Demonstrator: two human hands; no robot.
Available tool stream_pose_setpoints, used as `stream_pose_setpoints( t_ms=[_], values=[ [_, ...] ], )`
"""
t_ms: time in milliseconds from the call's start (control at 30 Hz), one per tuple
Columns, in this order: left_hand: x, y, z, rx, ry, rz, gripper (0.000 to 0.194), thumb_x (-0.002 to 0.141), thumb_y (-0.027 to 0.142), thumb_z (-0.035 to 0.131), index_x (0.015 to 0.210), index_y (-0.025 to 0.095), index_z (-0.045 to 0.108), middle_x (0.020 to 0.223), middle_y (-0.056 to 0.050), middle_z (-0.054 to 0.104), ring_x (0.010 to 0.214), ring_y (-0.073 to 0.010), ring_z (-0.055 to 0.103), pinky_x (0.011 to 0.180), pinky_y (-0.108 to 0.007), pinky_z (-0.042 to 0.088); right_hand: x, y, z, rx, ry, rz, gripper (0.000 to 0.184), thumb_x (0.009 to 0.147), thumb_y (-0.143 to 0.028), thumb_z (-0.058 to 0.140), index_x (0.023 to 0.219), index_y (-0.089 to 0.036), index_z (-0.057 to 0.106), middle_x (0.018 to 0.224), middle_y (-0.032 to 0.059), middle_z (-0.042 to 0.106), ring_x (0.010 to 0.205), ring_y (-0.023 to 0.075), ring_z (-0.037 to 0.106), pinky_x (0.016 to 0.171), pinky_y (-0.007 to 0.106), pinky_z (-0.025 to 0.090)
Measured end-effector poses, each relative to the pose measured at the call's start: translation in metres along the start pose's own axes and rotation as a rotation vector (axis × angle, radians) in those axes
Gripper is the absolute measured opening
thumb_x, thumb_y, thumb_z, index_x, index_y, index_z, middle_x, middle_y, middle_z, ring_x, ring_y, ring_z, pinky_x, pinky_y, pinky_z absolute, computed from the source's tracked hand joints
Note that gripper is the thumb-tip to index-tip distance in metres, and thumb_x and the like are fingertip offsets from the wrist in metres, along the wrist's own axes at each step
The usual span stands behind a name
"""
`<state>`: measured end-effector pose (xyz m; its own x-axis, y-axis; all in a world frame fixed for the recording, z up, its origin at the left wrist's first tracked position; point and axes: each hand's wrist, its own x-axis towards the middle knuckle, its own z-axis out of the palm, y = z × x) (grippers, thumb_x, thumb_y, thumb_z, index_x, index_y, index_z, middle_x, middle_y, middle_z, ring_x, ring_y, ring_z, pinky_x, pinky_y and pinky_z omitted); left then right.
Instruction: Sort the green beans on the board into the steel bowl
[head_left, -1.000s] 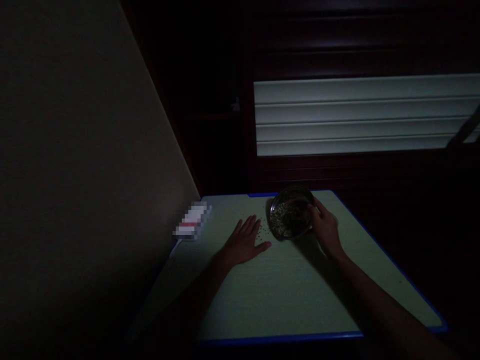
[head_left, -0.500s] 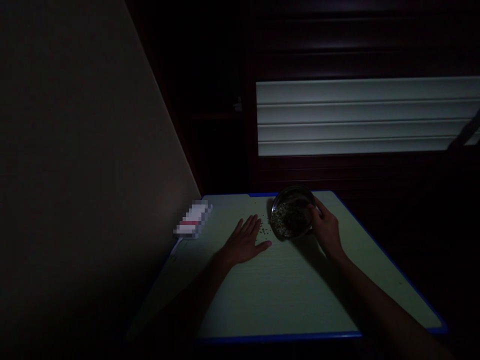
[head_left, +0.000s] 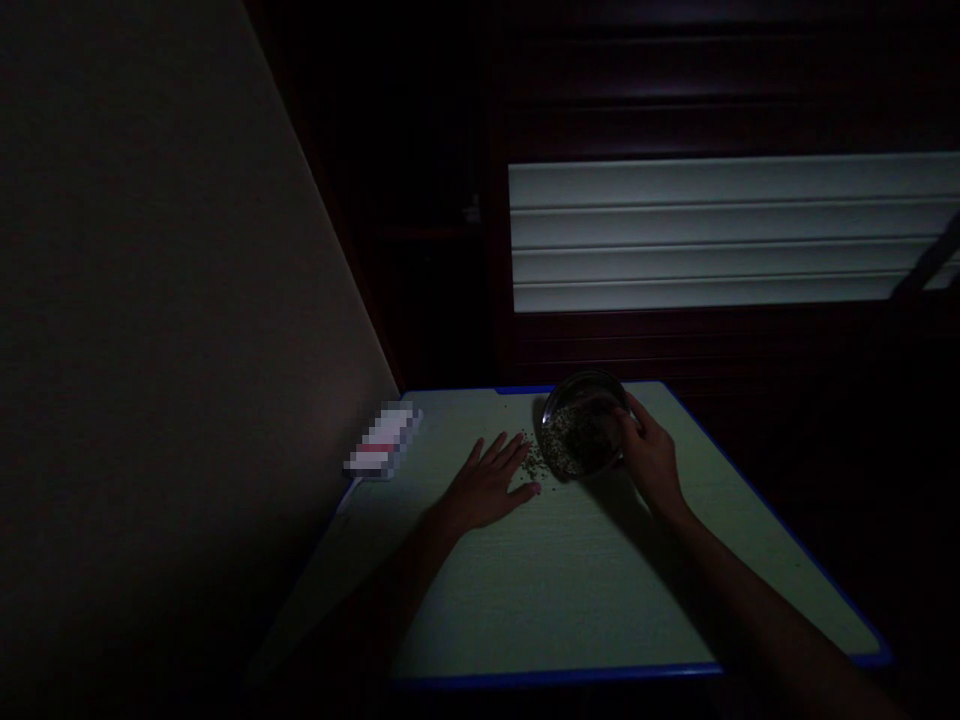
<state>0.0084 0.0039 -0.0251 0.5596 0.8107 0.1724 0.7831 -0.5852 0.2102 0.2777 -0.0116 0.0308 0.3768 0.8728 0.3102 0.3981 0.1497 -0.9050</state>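
My right hand (head_left: 651, 455) grips the right rim of a round metal bowl (head_left: 551, 402), which is tilted to the left above the table. Small seed-like grains (head_left: 570, 440), pale and dark, lie inside the bowl; the dim light hides their exact kind. Below its left rim, a scatter of loose grains (head_left: 535, 465) rests on the tabletop. My left hand (head_left: 487, 485) lies palm down just left of that scatter, fingers spread, holding nothing. Its fingertips and thumb reach the edge of the grains.
The pale green table (head_left: 570, 600) has a blue edge. At its left stands a white box-like item (head_left: 384, 440), partly pixelated, with a cord. A wall (head_left: 187, 300) rises on the left. Behind are dark wooden panels with white slats (head_left: 712, 235).
More grains have spilled onto the table between my left hand and the bowl. The bowl and both hands have hardly moved; the view has shifted slightly.
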Motion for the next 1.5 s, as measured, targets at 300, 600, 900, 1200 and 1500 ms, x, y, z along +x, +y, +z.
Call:
stream_pose_setpoints(
  t_ms=[300, 600, 900, 1200, 1500],
  values=[
    [-0.0003, 0.0016, -0.0015, 0.018, -0.002, -0.005, 0.073, 0.089, 0.066, 0.03, 0.152, 0.031, 0.021, 0.163, -0.003, 0.021, 0.149, -0.0276, 0.012, 0.118, -0.053, 0.006, -0.0007, -0.0051, -0.0016, -0.043, 0.016, -0.015, 0.06, 0.088, -0.056, 0.046, 0.135, -0.02, 0.059, 0.087, 0.0083, 0.076, 0.071, 0.0234, 0.067, 0.064, 0.032, 0.051],
    [0.0, 0.0025, -0.0022, 0.067, -0.016, -0.008, 0.074, 0.089, 0.068, 0.026, 0.153, 0.032, 0.019, 0.163, -0.002, 0.02, 0.149, -0.0264, 0.012, 0.118, -0.052, 0.008, -0.0013, -0.0076, -0.0027, -0.061, 0.005, -0.032, 0.06, 0.089, -0.056, 0.046, 0.135, -0.02, 0.058, 0.089, 0.0089, 0.076, 0.066, 0.0212, 0.066, 0.059, 0.029, 0.048],
    [-0.0002, 0.0027, -0.0014, 0.106, -0.018, -0.014, 0.074, 0.088, 0.069, 0.025, 0.153, 0.033, 0.018, 0.163, 0.0, 0.02, 0.15, -0.0252, 0.01, 0.118, -0.053, 0.01, -0.0025, -0.0073, -0.0024, -0.053, 0.002, -0.035, 0.058, 0.091, -0.053, 0.045, 0.138, -0.02, 0.056, 0.09, 0.0089, 0.076, 0.066, 0.021, 0.067, 0.056, 0.028, 0.05],
    [0.0005, 0.0009, -0.0007, 0.098, -0.019, -0.012, 0.073, 0.089, 0.068, 0.025, 0.153, 0.033, 0.018, 0.163, 0.0, 0.02, 0.15, -0.0254, 0.011, 0.118, -0.053, 0.011, -0.001, -0.0061, -0.0019, -0.074, 0.019, -0.036, 0.057, 0.091, -0.052, 0.046, 0.137, -0.021, 0.057, 0.096, 0.0102, 0.076, 0.067, 0.021, 0.068, 0.06, 0.029, 0.051],
    [-0.0001, 0.0011, -0.001, 0.088, -0.012, -0.008, 0.075, 0.089, 0.068, 0.024, 0.153, 0.031, 0.019, 0.163, -0.002, 0.021, 0.149, -0.0248, 0.012, 0.118, -0.053, 0.011, -0.0025, -0.01, -0.0039, -0.092, 0.017, -0.046, 0.059, 0.091, -0.053, 0.045, 0.138, -0.019, 0.056, 0.089, 0.0089, 0.077, 0.066, 0.0208, 0.066, 0.059, 0.028, 0.049]
  ],
)
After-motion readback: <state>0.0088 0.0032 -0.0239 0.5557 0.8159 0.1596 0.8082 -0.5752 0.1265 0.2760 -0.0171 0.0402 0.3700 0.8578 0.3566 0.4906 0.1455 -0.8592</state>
